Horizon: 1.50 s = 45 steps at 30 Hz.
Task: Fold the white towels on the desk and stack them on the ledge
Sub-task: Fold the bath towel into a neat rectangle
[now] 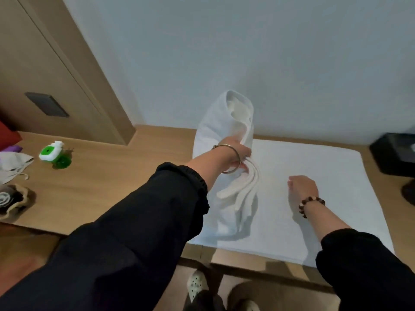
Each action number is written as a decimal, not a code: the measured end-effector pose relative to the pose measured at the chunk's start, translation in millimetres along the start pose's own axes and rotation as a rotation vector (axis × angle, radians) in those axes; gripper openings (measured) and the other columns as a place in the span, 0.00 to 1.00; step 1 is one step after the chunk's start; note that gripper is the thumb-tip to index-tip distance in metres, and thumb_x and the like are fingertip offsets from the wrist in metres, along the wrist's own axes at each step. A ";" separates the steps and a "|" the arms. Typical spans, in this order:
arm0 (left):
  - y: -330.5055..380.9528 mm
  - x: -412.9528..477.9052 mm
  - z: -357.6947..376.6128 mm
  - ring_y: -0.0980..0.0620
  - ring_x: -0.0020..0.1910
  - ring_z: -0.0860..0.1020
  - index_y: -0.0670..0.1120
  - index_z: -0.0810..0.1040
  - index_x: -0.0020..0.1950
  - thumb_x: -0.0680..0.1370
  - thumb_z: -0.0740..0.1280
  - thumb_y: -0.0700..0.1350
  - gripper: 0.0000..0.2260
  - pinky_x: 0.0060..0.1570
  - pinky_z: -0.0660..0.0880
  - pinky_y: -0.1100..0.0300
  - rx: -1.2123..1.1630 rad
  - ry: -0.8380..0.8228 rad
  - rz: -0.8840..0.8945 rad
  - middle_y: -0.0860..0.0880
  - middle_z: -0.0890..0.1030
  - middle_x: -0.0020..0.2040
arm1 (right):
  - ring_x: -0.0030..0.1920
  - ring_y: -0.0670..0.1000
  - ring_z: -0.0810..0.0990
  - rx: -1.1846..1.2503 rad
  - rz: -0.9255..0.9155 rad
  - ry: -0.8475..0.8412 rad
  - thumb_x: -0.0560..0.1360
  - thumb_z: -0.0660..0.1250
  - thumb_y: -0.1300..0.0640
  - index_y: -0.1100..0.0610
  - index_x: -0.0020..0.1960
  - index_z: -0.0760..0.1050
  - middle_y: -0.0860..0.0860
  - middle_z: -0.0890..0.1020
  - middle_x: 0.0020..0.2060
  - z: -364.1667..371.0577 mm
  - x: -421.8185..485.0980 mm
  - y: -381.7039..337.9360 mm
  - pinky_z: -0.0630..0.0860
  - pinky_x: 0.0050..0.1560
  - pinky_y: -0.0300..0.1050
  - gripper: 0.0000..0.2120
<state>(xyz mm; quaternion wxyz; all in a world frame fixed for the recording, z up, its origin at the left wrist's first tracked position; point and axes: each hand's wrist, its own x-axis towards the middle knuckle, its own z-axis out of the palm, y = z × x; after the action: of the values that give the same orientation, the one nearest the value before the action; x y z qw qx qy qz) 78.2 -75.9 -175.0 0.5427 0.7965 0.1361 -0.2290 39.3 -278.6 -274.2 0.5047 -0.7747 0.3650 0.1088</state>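
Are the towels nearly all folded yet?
Not yet. The folded towel looks done, with layered edges showing. The left hand grips it, partly lifted off the desk. The flat towel lies spread out and unfolded under the right hand. No stack shows anywhere, so folding that one and stacking both are left.

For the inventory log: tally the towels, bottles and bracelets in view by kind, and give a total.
White towels: 2, the flat towel and the bundled towel gripped by the left hand
Bottles: 1, the green bottle
Bracelets: 2, the metal bangle and the bead bracelet
Total: 5
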 end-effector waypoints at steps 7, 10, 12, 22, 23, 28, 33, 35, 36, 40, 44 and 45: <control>-53.0 15.4 99.5 0.42 0.43 0.76 0.45 0.68 0.40 0.73 0.64 0.41 0.05 0.43 0.75 0.54 0.138 0.085 0.016 0.45 0.74 0.41 | 0.66 0.57 0.70 -0.414 -0.178 -0.053 0.81 0.53 0.60 0.60 0.67 0.72 0.57 0.71 0.68 -52.8 12.0 61.9 0.65 0.60 0.42 0.18; -85.9 19.4 83.6 0.42 0.44 0.79 0.45 0.71 0.42 0.74 0.65 0.43 0.04 0.45 0.77 0.53 0.060 0.212 -0.019 0.42 0.78 0.43 | 0.59 0.56 0.74 -0.405 -0.202 -0.153 0.79 0.55 0.64 0.59 0.69 0.71 0.55 0.74 0.62 -50.3 21.8 65.3 0.70 0.53 0.40 0.19; -98.0 20.9 60.0 0.45 0.37 0.76 0.44 0.72 0.40 0.74 0.65 0.42 0.04 0.35 0.73 0.59 0.025 0.301 -0.022 0.44 0.76 0.38 | 0.52 0.52 0.73 -0.442 -0.218 -0.197 0.78 0.57 0.64 0.60 0.69 0.69 0.54 0.73 0.57 -39.4 17.9 64.0 0.69 0.45 0.38 0.19; -90.4 2.8 -9.4 0.54 0.20 0.67 0.45 0.65 0.32 0.71 0.63 0.36 0.10 0.18 0.63 0.69 -0.021 0.395 0.069 0.49 0.69 0.26 | 0.58 0.49 0.72 -0.411 -0.374 -0.607 0.78 0.54 0.66 0.55 0.70 0.69 0.52 0.69 0.68 57.0 -26.1 31.0 0.66 0.49 0.32 0.22; -85.7 2.1 -12.6 0.54 0.19 0.67 0.45 0.65 0.32 0.70 0.63 0.36 0.11 0.18 0.63 0.69 0.000 0.422 0.088 0.49 0.70 0.26 | 0.60 0.50 0.73 -0.418 -0.408 -0.619 0.79 0.55 0.65 0.55 0.69 0.71 0.52 0.69 0.69 52.5 -24.6 27.9 0.67 0.53 0.34 0.20; -55.0 -2.3 -13.4 0.52 0.20 0.71 0.44 0.67 0.32 0.69 0.63 0.37 0.08 0.22 0.68 0.64 0.161 0.469 0.132 0.48 0.71 0.26 | 0.76 0.50 0.50 -0.792 -0.474 -0.327 0.75 0.54 0.66 0.46 0.73 0.63 0.47 0.51 0.77 -9.7 0.6 56.5 0.53 0.74 0.45 0.29; -7.5 -6.3 36.2 0.53 0.16 0.72 0.41 0.72 0.35 0.68 0.62 0.37 0.02 0.18 0.67 0.68 0.232 0.319 0.212 0.46 0.74 0.25 | 0.75 0.50 0.55 -0.477 -0.353 -0.500 0.76 0.54 0.71 0.54 0.72 0.67 0.50 0.57 0.76 -26.2 5.1 58.4 0.58 0.68 0.36 0.27; 3.3 -6.4 70.1 0.54 0.17 0.73 0.42 0.73 0.36 0.68 0.62 0.37 0.01 0.18 0.66 0.68 0.293 0.205 0.240 0.47 0.75 0.25 | 0.73 0.52 0.62 -0.165 -0.205 -0.542 0.78 0.56 0.71 0.61 0.69 0.71 0.53 0.66 0.72 -42.1 12.8 49.9 0.61 0.68 0.42 0.21; 2.9 -5.3 89.1 0.52 0.21 0.75 0.42 0.73 0.36 0.68 0.63 0.38 0.01 0.20 0.68 0.67 0.343 0.151 0.244 0.47 0.75 0.26 | 0.71 0.52 0.65 0.006 -0.120 -0.553 0.78 0.56 0.71 0.63 0.66 0.72 0.54 0.69 0.70 -51.9 16.6 47.9 0.63 0.66 0.43 0.18; -35.7 1.3 165.3 0.45 0.42 0.76 0.45 0.70 0.41 0.72 0.65 0.45 0.05 0.34 0.67 0.60 0.486 -0.005 0.155 0.47 0.75 0.39 | 0.63 0.54 0.73 0.452 0.056 -0.485 0.81 0.53 0.64 0.62 0.64 0.71 0.58 0.75 0.63 -80.2 27.5 63.3 0.70 0.62 0.48 0.14; -67.4 -0.8 199.1 0.43 0.53 0.76 0.44 0.71 0.61 0.76 0.65 0.49 0.16 0.49 0.71 0.57 0.440 -0.072 0.135 0.43 0.73 0.57 | 0.46 0.53 0.80 0.640 0.107 -0.356 0.80 0.56 0.62 0.64 0.57 0.72 0.58 0.81 0.46 -78.8 25.8 78.3 0.78 0.45 0.43 0.09; -68.7 -1.7 197.4 0.42 0.55 0.75 0.43 0.72 0.62 0.77 0.63 0.47 0.16 0.52 0.71 0.56 0.457 -0.065 0.187 0.41 0.73 0.59 | 0.42 0.52 0.81 0.627 0.107 -0.328 0.80 0.57 0.62 0.63 0.53 0.73 0.57 0.81 0.42 -77.9 25.5 78.8 0.78 0.41 0.43 0.07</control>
<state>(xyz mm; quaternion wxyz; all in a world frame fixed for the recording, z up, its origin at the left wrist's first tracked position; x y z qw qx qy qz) 1.9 -233.2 -289.7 0.3714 0.9000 -0.0110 -0.2281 -11.3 -374.9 -306.9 0.7633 -0.5343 0.3347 0.1409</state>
